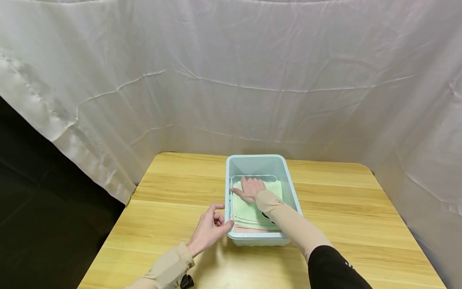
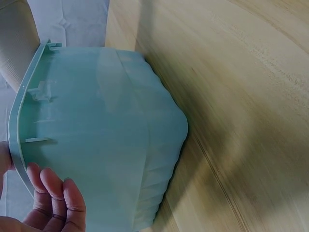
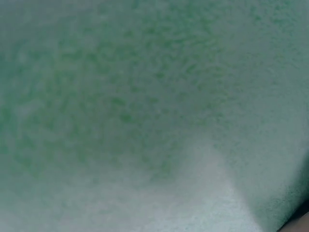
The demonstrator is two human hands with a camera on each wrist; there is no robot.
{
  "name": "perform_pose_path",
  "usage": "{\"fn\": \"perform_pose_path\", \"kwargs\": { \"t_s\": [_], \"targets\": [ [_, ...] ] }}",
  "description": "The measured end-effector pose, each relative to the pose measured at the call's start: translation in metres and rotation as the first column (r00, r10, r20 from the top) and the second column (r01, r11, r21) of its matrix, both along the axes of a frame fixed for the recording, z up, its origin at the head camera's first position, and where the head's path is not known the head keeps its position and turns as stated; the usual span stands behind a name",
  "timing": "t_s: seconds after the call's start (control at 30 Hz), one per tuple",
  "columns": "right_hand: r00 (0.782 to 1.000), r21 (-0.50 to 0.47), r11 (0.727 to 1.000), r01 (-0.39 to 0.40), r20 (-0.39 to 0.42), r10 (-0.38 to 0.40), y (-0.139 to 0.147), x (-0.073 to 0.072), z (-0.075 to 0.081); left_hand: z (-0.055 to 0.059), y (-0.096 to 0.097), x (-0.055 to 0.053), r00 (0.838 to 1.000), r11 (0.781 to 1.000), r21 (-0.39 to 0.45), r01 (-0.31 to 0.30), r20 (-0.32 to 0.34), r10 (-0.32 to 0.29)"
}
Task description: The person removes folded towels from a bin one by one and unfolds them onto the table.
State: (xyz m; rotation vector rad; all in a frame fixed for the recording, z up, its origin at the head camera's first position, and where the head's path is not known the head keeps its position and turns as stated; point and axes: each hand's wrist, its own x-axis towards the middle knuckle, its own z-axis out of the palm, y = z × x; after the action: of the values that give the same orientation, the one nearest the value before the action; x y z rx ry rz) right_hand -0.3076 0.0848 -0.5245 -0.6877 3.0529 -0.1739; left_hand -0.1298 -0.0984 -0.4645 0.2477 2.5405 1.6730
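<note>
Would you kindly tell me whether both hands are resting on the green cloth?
No, only the right hand rests on the green cloth; the left hand grips the blue box by its rim.

Location: a curtained booth point(image 1: 404, 120); type of wider premises undetermined. Pale, creased drapes point(image 1: 245, 112) hang beyond the fingers point(image 1: 216, 206) and to either side; a wood-grain surface point(image 1: 173, 208) extends beneath them.

There're 2 hands point(image 1: 206, 229) point(image 1: 251, 190), 1 bin point(image 1: 260, 242), 1 cloth stack point(image 1: 247, 210) & 1 tbl point(image 1: 173, 224).
</note>
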Motion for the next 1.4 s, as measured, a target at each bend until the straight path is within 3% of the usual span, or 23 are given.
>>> {"fn": "perform_pose_path", "kwargs": {
  "t_s": [0.2, 0.57, 0.83, 1.1, 1.4],
  "targets": [
    [0.997, 0.007, 1.0, -0.028, -0.073, 0.028, 0.001, 0.002, 0.011, 0.001, 0.0, 0.001, 0.999, 1.0, 0.017, 0.013, 0.033, -0.013],
    [0.998, -0.079, 0.997, -0.027, -0.061, 0.022, -0.002, 0.001, 0.053, 0.002, -0.011, -0.001, 0.997, 0.994, 0.088, -0.063, 0.05, 0.059],
    [0.975, -0.109, 0.992, -0.065, -0.216, 0.04, -0.009, 0.008, 0.088, 0.002, -0.029, -0.007, 0.993, 0.993, 0.028, -0.114, 0.022, 0.113],
    [0.957, -0.137, 0.984, -0.109, -0.283, 0.067, -0.016, 0.016, 0.122, 0.005, -0.05, -0.015, 0.991, 0.991, -0.002, -0.134, 0.006, 0.134],
    [0.954, -0.191, 0.961, -0.202, -0.261, 0.148, -0.012, 0.025, 0.163, 0.006, -0.075, -0.024, 0.991, 0.988, -0.071, -0.134, -0.008, 0.134]
  ]
}}
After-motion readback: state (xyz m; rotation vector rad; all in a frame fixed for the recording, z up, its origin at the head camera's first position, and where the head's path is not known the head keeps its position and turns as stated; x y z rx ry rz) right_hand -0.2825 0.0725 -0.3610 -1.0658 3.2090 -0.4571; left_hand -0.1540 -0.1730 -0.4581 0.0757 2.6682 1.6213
